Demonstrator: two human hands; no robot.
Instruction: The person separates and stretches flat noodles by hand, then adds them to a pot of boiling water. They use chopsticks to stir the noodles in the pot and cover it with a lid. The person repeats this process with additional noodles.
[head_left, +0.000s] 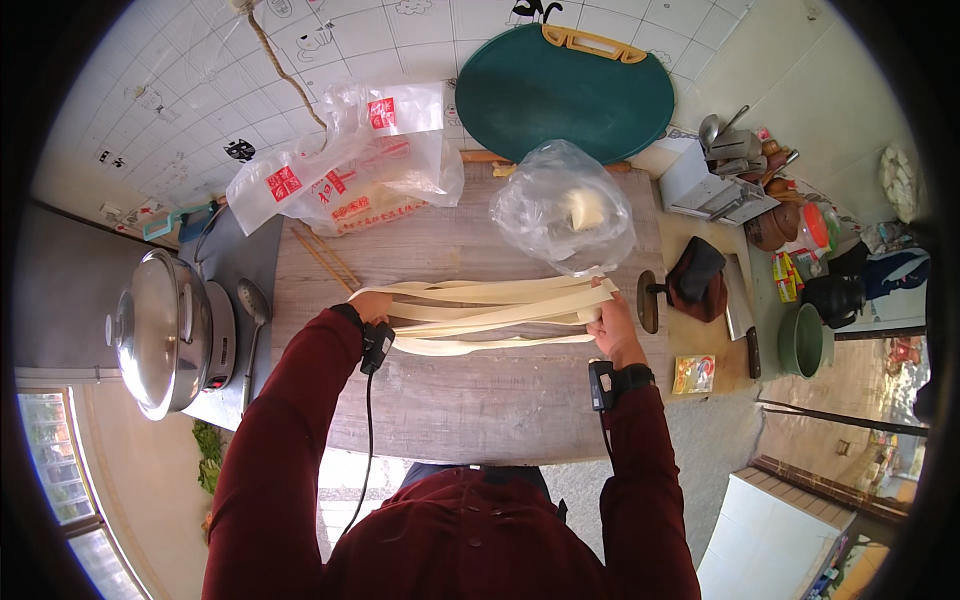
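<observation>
Long, flat strips of pale noodle dough (487, 330) stretch between my two hands above a wood-grain board. Their left ends are gripped in my left hand (373, 306), its fingers partly hidden by the strips. On the other side, my right hand (619, 330) holds the right ends, with fingers and thumb curled around them. The strips run side by side, some crossing, and sag slightly in the middle. Just beyond my right hand, a clear plastic bag (532, 202) contains a pale lump of dough (585, 208).
The wood-grain board (465, 412) carries printed plastic bags (360, 180) and chopsticks (326, 255). At left are a lidded steel pot (161, 330) and a slotted ladle (253, 304). A cleaver (739, 300) lies at right, beside a green bowl (801, 341). A green cutting board (562, 97) leans behind.
</observation>
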